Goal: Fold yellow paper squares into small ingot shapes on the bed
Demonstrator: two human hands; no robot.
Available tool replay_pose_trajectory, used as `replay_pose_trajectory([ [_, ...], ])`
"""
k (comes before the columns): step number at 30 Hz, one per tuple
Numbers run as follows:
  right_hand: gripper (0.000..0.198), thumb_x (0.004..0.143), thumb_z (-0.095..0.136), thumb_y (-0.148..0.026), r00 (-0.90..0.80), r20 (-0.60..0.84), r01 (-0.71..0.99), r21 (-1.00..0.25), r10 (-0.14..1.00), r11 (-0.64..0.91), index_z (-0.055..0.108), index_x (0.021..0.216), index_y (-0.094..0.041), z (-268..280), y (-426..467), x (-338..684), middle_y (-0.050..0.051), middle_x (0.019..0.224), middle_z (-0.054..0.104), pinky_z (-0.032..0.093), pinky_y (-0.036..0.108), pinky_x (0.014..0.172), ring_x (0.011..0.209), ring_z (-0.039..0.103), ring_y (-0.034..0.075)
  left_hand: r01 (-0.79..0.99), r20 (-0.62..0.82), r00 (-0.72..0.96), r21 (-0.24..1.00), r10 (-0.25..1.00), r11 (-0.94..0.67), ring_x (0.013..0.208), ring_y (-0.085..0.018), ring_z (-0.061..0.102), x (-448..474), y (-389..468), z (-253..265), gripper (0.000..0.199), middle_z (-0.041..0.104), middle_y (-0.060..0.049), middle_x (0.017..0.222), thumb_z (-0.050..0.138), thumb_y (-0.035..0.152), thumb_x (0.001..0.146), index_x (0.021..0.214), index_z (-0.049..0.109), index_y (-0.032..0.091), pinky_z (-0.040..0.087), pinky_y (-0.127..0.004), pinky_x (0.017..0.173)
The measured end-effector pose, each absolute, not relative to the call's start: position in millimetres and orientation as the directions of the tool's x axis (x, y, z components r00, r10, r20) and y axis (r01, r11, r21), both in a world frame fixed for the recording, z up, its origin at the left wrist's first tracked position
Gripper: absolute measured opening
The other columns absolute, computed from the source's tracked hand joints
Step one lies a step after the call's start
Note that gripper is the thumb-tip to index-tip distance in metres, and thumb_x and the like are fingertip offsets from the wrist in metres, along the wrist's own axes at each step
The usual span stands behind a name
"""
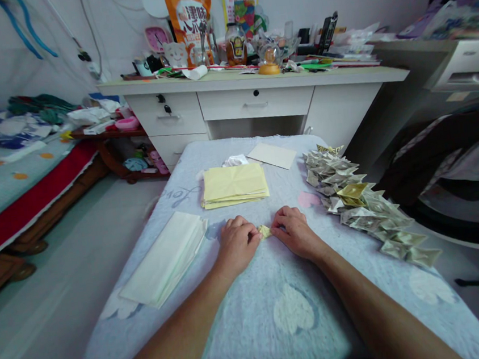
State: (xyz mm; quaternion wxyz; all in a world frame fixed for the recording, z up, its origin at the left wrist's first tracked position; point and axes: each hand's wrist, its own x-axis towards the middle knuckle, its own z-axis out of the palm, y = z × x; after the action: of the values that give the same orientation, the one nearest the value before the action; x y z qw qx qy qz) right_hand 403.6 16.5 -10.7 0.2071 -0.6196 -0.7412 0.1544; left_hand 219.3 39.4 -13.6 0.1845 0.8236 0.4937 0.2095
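Note:
Between my two hands, a small folded piece of yellow paper [264, 231] is held just above the cloth-covered table [238, 328]. My left hand [237, 238] pinches its left end, and my right hand [295, 229] grips the right end, fingers closed. Just beyond the hands lies a stack of yellow paper sheets [235, 184]. To the left of my left hand rests a slanted stack of long pale paper [166, 258]. On the right, rows of folded paper pieces [359, 201] stand nested together, mostly greyish with a few golden ones.
A pale card [272, 156] and a crumpled white tissue [235, 160] lie at the table's far end. Behind stands a white desk [257, 102] crowded with jars and packets. A bed [21, 185] is at the left, a washing machine [460, 82] at the right.

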Motion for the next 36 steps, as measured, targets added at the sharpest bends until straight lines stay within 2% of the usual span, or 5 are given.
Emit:
replay_pose_trajectory([
  [11,0.011,0.084,0.06,-0.029,-0.067,0.065,0.902,-0.422,0.996,0.088,0.064,0.079,-0.019,-10.1,16.5,395.6,0.005,0.098,0.055,0.031,0.033,0.079,0.095,0.045,0.02,0.817,0.138,0.383,0.411,0.913,-0.405,0.089,-0.019,0.049,222.5,36.5,-14.6,0.013,0.056,-0.002,0.089,0.058,0.029,0.081,0.071,0.059,0.021,0.031,-0.031,0.074],
  [22,0.016,0.089,0.051,-0.035,-0.077,0.103,0.964,-0.247,0.992,0.1,0.06,0.088,-0.022,-10.9,10.9,388.8,0.006,0.102,0.054,0.031,0.034,0.078,0.096,0.044,0.022,0.858,0.081,0.352,0.37,0.932,-0.356,0.094,-0.021,0.046,224.4,33.8,-12.0,0.012,0.056,-0.002,0.095,0.057,0.031,0.082,0.074,0.059,0.022,0.031,-0.033,0.075],
  [26,0.024,0.088,0.05,-0.044,-0.087,0.122,0.963,-0.242,0.989,0.115,0.058,0.087,-0.021,-9.8,8.7,385.9,0.007,0.101,0.053,0.032,0.036,0.08,0.095,0.044,0.023,0.86,0.093,0.352,0.359,0.931,-0.361,0.095,-0.021,0.046,224.6,33.9,-13.1,0.012,0.056,-0.002,0.095,0.057,0.031,0.082,0.075,0.059,0.022,0.031,-0.034,0.076],
  [33,0.025,0.088,0.051,-0.046,-0.062,0.106,0.97,-0.229,0.992,0.085,0.059,0.089,-0.022,-10.2,10.2,383.3,0.008,0.101,0.052,0.032,0.037,0.08,0.096,0.044,0.024,0.856,0.098,0.378,0.341,0.921,-0.388,0.094,-0.022,0.046,223.1,34.0,-14.4,0.014,0.055,-0.003,0.096,0.054,0.031,0.085,0.077,0.06,0.022,0.032,-0.035,0.078],
  [36,0.025,0.088,0.051,-0.046,-0.054,0.101,0.97,-0.232,0.993,0.077,0.059,0.088,-0.022,-10.2,10.6,382.9,0.008,0.101,0.052,0.032,0.037,0.08,0.096,0.044,0.025,0.843,0.1,0.395,0.354,0.913,-0.404,0.094,-0.022,0.046,221.7,33.3,-13.3,0.02,0.055,-0.003,0.095,0.052,0.038,0.086,0.075,0.059,0.022,0.032,-0.035,0.078],
])
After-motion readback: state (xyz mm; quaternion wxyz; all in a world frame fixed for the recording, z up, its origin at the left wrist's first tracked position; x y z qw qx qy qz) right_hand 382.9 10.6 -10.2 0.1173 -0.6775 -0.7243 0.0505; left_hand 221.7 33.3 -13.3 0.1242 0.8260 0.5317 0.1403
